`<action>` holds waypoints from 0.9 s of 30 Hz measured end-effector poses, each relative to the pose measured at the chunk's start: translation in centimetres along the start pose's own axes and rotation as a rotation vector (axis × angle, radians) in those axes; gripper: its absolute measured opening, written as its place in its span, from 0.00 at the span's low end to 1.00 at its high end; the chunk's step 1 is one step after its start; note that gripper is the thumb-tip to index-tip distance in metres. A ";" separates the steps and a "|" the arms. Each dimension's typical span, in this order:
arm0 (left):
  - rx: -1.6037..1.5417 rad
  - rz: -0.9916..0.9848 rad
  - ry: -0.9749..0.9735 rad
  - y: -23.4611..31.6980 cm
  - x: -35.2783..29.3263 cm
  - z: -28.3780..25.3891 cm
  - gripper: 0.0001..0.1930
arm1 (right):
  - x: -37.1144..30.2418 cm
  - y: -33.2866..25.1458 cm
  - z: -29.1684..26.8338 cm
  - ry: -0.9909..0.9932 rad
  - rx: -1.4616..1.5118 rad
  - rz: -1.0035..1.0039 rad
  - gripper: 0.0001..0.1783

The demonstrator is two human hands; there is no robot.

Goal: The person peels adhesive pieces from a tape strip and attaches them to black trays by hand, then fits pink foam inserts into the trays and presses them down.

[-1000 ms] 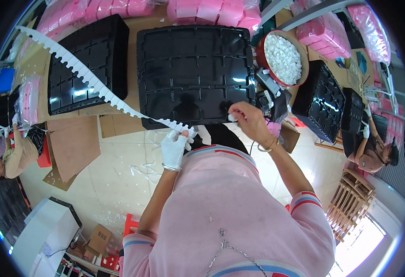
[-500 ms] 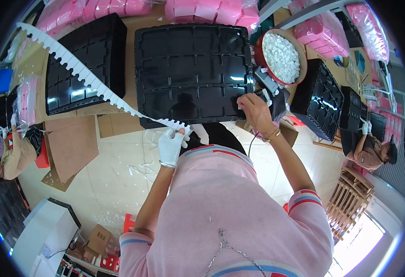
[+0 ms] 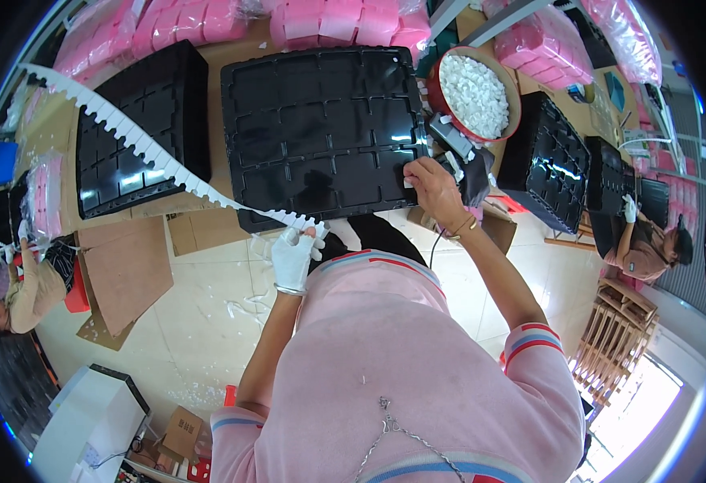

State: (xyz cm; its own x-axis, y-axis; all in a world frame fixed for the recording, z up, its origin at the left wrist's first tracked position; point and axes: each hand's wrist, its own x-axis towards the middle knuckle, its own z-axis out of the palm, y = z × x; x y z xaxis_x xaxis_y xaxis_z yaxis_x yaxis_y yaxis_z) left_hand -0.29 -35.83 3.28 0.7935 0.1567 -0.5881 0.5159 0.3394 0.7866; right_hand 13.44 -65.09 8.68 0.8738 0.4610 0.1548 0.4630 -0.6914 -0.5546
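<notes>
A long white strip with a notched edge runs from the far left down to my left hand. That hand wears a white glove with a bare fingertip showing, and its fingers close on the strip's near end. In front of me lies a large black moulded plastic tray with raised ribs, its underside apparently up. My bare right hand rests at the tray's near right edge, fingertips pinched on a small white piece. The strip's near end lies just over the tray's near left corner.
A red-rimmed bowl full of small white pieces stands right of the tray, behind a small grey device. Other black trays flank it, left and right. Pink bundles line the back. Co-workers sit far left and right.
The whole view has shifted slightly, so the tray and bowl appear a little further left. Both hands keep nearly the same place and grip; the strip stays in my left hand.
</notes>
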 end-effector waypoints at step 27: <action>-0.075 0.058 0.016 1.4 -0.9 -0.2 0.09 | 0.2 -0.9 -2.8 -0.376 -0.048 0.010 0.03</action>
State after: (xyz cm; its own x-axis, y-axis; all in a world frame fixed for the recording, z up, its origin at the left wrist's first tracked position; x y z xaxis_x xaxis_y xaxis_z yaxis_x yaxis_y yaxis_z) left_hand -0.38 -35.32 4.87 0.8156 0.1928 -0.5455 0.4431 0.3981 0.8032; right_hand 13.61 -65.98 11.48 0.7669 0.6201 -0.1656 0.4694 -0.7178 -0.5142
